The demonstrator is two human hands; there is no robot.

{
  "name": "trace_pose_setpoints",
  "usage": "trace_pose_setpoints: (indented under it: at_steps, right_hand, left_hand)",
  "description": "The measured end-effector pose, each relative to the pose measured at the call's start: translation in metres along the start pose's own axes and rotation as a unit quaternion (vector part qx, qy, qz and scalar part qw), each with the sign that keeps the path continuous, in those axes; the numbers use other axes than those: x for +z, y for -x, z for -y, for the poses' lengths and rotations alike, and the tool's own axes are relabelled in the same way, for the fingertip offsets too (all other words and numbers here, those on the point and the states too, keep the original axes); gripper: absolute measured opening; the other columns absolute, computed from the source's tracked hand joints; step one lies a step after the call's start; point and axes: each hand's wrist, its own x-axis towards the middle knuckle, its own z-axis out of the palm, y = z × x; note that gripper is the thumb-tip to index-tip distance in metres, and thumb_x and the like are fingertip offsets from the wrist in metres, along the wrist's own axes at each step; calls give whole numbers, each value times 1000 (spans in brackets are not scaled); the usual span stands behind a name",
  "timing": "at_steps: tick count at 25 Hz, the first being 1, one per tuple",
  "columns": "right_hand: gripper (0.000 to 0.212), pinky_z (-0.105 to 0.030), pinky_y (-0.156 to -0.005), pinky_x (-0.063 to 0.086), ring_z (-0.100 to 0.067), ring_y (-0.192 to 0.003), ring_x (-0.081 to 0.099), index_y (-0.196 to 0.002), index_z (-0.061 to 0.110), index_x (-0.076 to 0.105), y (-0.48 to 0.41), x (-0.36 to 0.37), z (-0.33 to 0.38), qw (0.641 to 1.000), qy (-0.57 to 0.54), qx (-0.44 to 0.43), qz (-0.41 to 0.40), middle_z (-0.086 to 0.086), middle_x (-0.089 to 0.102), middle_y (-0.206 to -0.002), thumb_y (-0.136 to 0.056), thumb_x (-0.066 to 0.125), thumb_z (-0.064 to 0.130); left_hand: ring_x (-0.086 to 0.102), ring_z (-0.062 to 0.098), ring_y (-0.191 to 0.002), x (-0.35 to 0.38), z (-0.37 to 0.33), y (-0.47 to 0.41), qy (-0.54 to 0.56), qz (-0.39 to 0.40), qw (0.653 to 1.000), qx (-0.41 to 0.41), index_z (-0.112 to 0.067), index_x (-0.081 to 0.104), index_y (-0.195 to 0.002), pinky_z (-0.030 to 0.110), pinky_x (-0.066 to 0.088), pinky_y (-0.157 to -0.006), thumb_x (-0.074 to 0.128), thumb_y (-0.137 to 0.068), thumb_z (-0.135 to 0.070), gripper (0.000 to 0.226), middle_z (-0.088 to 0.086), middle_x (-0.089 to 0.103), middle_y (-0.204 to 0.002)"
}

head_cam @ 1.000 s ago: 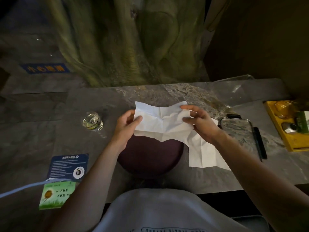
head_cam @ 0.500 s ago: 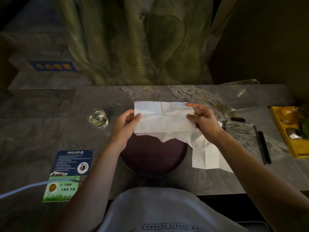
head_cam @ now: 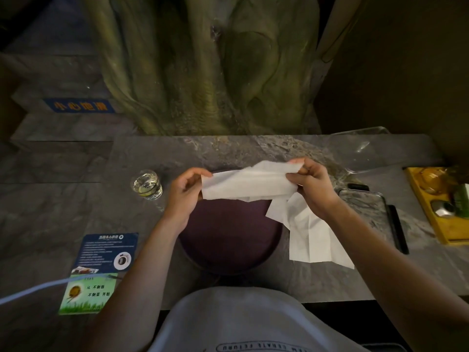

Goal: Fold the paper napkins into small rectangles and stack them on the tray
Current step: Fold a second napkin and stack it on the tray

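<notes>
The left hand (head_cam: 183, 196) pinches the left end of a white paper napkin (head_cam: 247, 185), thumb and fingers closed on its edge; the right hand (head_cam: 313, 189) grips the right end, fingers curled shut over the paper with the thumb on the near side. The napkin spans the gap between the two sets of fingers as a long folded band, held in the air, its right end slightly higher than its left. Directly below the fingers and toward the person lies a round dark tray (head_cam: 228, 237) on the grey stone table (head_cam: 253, 148); nothing shows on its visible surface. Under the right hand and wrist, more white paper napkins (head_cam: 309, 237) lie flat on the table just right of the tray, the upper corner hidden by the hand. Left of the left-hand fingers, well apart, stands a glass of water (head_cam: 147, 185). Right of the right hand lies a phone (head_cam: 365, 207), screen up, with a dark slim object (head_cam: 398, 228) beside it. A printed card (head_cam: 101, 270) lies below the left forearm's outer side.
</notes>
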Motion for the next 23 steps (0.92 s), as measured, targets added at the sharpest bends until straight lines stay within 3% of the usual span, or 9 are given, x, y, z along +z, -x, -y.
trace_pose_setpoints:
  at_steps: [4,8,12,15,17,19,21,23]
  right_hand:
    - [56,-24,-58,50,-12,-70,64,-65,22,71,0,-1,0,998,-64,12,12,3,70,-73,-93,37,-13]
    - [30,-25,-59,54,-16,-69,64,-85,12,67,-2,-2,-1,990,-127,55,16,-3,69,-75,-98,43,0]
    - [20,-27,-59,55,-14,-64,64,-110,12,64,-3,2,5,979,-148,142,8,-2,65,-71,-100,49,19]
    - [29,-32,-64,55,-15,-77,67,-120,23,60,1,1,3,978,-68,190,44,-3,67,-96,-94,59,34]
    - [36,-40,-78,56,-21,-90,67,-126,32,58,5,-2,-2,976,-23,203,79,-4,67,-110,-91,64,29]
    - [46,-39,-83,56,-23,-96,66,-125,34,60,7,-6,-5,973,4,204,110,-6,65,-114,-87,68,10]
    - [51,-32,-80,57,-23,-99,64,-122,24,64,6,-6,-4,970,7,211,122,-7,61,-112,-83,65,-8]
    - [40,-26,-76,59,-20,-96,65,-113,11,67,3,-5,-2,970,-28,211,115,-8,62,-106,-83,59,-14]
  left_hand:
    - [60,18,-81,-1,-3,-2,14,0,1000,3,-25,69,-79,28,49,-63,50,-95,-4,32,2,66,-86]
    - [66,12,-85,-3,-9,-2,88,23,995,-30,-17,66,-99,26,55,-72,53,-95,-8,16,0,71,-93]
    - [66,16,-90,-4,-8,0,83,49,995,-29,-15,62,-111,30,54,-78,61,-86,6,32,7,70,-98]
    - [61,23,-99,-5,-3,-3,80,37,995,-36,-17,67,-103,38,48,-91,60,-86,8,32,9,68,-100]
    - [59,23,-101,-6,-2,-5,79,37,995,-42,-17,69,-101,40,44,-97,60,-86,7,30,6,67,-98]
    - [59,24,-101,-7,-1,-5,92,41,994,-48,-16,70,-101,39,45,-97,60,-86,6,28,4,68,-97]
    - [62,26,-104,-10,-2,-5,98,53,992,-61,-13,70,-104,38,47,-97,63,-85,4,27,5,71,-100]
    - [62,30,-113,-14,-1,-6,59,73,993,-71,-15,71,-109,41,46,-103,75,-76,-3,35,12,69,-113]
